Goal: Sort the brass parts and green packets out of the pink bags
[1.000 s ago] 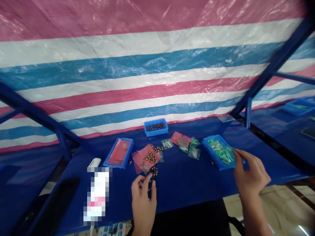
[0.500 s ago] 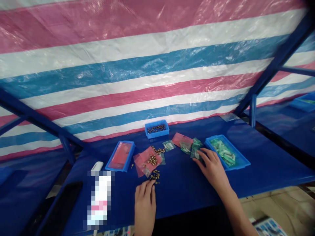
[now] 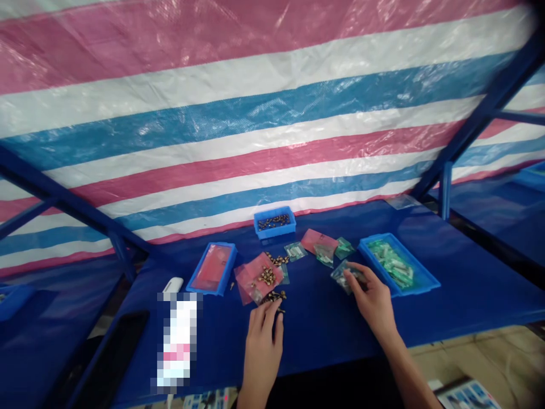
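My right hand [image 3: 373, 296] pinches a small clear zip bag [image 3: 341, 277] with something pale inside, held over the blue table. My left hand [image 3: 264, 339] rests low with its fingers stretched forward and the thumb apart. Its fingertips reach the nearest small brass-coloured pieces [image 3: 283, 295], which have round heads; whether they touch them I cannot tell. Beyond them, pink bags [image 3: 248, 278] lie flat with more brass pieces [image 3: 267, 276] heaped on top. Another clump of brass pieces [image 3: 277, 259] sits just behind.
At the back stands a blue tray [image 3: 275, 230] of brass pieces. A blue tray [image 3: 426, 286] of green-tinted bags is at right, another [image 3: 230, 267] with pink bags at left. Bags [image 3: 313, 240] lie between. A white device [image 3: 174, 285] and a black phone-like slab [image 3: 114, 358] lie left.
My right hand has drawn the clear bag toward me, away from the pink and green bags. My left hand has shifted slightly right and forward, nearer the brass pieces.
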